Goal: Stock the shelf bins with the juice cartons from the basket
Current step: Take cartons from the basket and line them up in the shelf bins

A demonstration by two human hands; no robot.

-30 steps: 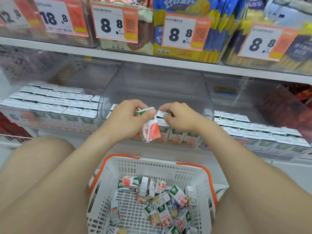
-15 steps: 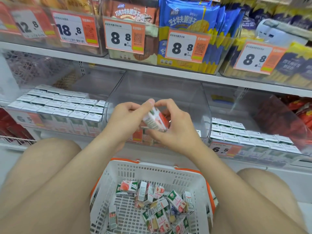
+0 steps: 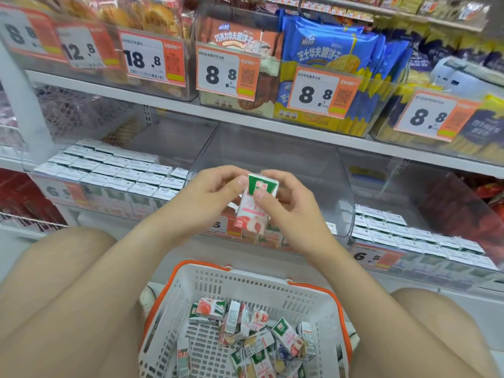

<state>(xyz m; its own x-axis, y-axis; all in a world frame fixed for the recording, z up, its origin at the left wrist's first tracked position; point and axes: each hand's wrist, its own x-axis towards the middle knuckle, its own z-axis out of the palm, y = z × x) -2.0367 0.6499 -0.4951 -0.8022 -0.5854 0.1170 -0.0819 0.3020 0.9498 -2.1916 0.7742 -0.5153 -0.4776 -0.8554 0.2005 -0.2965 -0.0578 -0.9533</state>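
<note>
Holding one carton (image 3: pixel 252 214) upright, green top uppermost, printed face toward the camera, just in front of the middle bin (image 3: pixel 272 148). Left hand (image 3: pixel 210 203) pinching the upper left edge between thumb and curled fingers. Right hand (image 3: pixel 294 216) pressing a thumb on the front face, fingers wrapped behind. Both hands thus clamped on the same carton.

Probable reason for the two-handed grip: squaring the carton before insertion, to match stock already standing label-forward behind the bin's front wall. Held well above the basket (image 3: pixel 259 287), apart from the loose cartons (image 3: pixel 261 339) lying jumbled at its bottom. Basket parked directly below the bin, presumably to keep each reach short. Left bin (image 3: pixel 109 170) and right bin (image 3: pixel 409 236) packed in tidy rows, tops up. Middle bin showing cartons only near its front, the rest largely hidden by the hands; hence the likely target.

Compared with half a second ago: carton turned from a tilted, sideways attitude to upright, front face out. Left hand changed from fingertip contact at the top to a pinch at the edge. Right hand changed from cupping beneath to thumb on the face.

Compared with one second ago: right hand no longer down at the bin's front row, now up on the carton. Basket contents unchanged as far as visible. Carton not yet in the bin.
</note>
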